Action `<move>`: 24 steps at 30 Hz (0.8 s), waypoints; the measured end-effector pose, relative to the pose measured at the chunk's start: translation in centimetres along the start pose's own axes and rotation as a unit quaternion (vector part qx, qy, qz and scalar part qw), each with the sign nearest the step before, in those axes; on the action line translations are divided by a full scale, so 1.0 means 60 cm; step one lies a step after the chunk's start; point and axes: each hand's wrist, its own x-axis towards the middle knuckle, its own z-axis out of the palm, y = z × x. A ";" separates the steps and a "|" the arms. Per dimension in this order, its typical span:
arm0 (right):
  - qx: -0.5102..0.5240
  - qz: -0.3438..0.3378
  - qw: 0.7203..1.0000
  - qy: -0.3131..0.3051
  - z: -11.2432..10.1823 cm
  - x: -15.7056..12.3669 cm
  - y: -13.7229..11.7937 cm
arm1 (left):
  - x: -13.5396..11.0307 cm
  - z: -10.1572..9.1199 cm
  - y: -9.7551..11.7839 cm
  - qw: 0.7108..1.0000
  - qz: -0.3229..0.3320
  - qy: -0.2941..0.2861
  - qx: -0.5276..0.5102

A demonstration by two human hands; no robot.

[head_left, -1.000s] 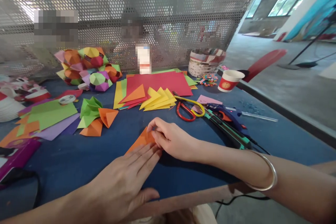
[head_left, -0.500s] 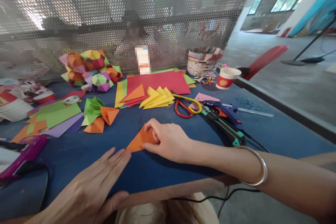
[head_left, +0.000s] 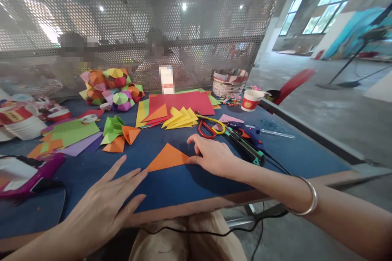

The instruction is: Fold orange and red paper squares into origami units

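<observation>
A folded orange paper triangle (head_left: pixel 168 158) lies on the blue tabletop in front of me, its tip pointing away. My left hand (head_left: pixel 105 197) rests flat with fingers spread, the fingertips at the triangle's left corner. At the right corner, my right hand (head_left: pixel 216 155) touches the paper with its thumb, while the index finger is lifted clear and curved. Beyond the triangle are folded yellow paper pieces (head_left: pixel 181 118) and a red sheet stack (head_left: pixel 183 102). Folded green paper (head_left: pixel 112 128) and an orange folded piece (head_left: pixel 131 133) sit to the left.
Scissors (head_left: pixel 208 129), a utility knife (head_left: pixel 246 147) and a glue gun (head_left: pixel 251 133) lie right of centre. Behind are a paper cup (head_left: pixel 251 100), a woven basket (head_left: pixel 229 83) and paper balls (head_left: pixel 112 89). A purple power strip (head_left: pixel 33 177) is at left.
The right hand has moved right and its finger has come off the paper, uncovering the whole triangle. Left fingers have spread wider. The view has tilted up slightly.
</observation>
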 end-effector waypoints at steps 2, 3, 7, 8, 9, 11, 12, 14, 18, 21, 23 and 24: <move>-0.002 0.004 1.000 0.000 -0.007 -0.007 0.009 | -0.006 0.008 -0.002 1.000 -0.025 0.004 -0.004; -0.003 0.003 1.000 -0.001 -0.009 -0.009 0.012 | -0.007 0.010 -0.004 0.999 -0.031 0.005 -0.004; 0.000 -0.021 1.000 0.002 -0.007 -0.005 0.005 | 0.014 0.004 -0.010 0.999 -0.028 0.020 -0.020; 0.001 -0.030 1.000 0.006 -0.004 -0.002 -0.001 | 0.025 0.000 -0.011 0.999 -0.034 0.018 -0.030; 0.000 -0.039 0.999 0.011 0.000 0.003 -0.008 | 0.038 -0.005 -0.012 0.997 -0.057 0.029 -0.040; -0.007 -0.055 0.998 0.019 0.008 0.011 -0.023 | 0.064 -0.013 -0.013 0.990 -0.116 0.052 -0.063; -0.012 -0.059 0.998 0.022 0.011 0.015 -0.031 | 0.076 -0.015 -0.014 0.986 -0.139 0.058 -0.068; -0.023 -0.065 0.997 0.024 0.016 0.022 -0.043 | 0.096 -0.016 -0.020 0.980 -0.172 0.057 -0.079; -0.044 -0.080 0.995 0.027 0.022 0.028 -0.053 | 0.121 -0.002 -0.037 0.973 -0.190 0.045 -0.124; -0.050 -0.114 0.992 0.028 0.025 0.029 -0.053 | 0.134 0.012 -0.045 0.970 -0.171 0.044 -0.168; -0.054 -0.142 0.988 0.034 0.027 0.027 -0.054 | 0.142 0.019 -0.045 0.969 -0.151 0.047 -0.192; -0.056 -0.156 0.985 0.040 0.028 0.026 -0.055 | 0.145 0.021 -0.045 0.968 -0.139 0.051 -0.201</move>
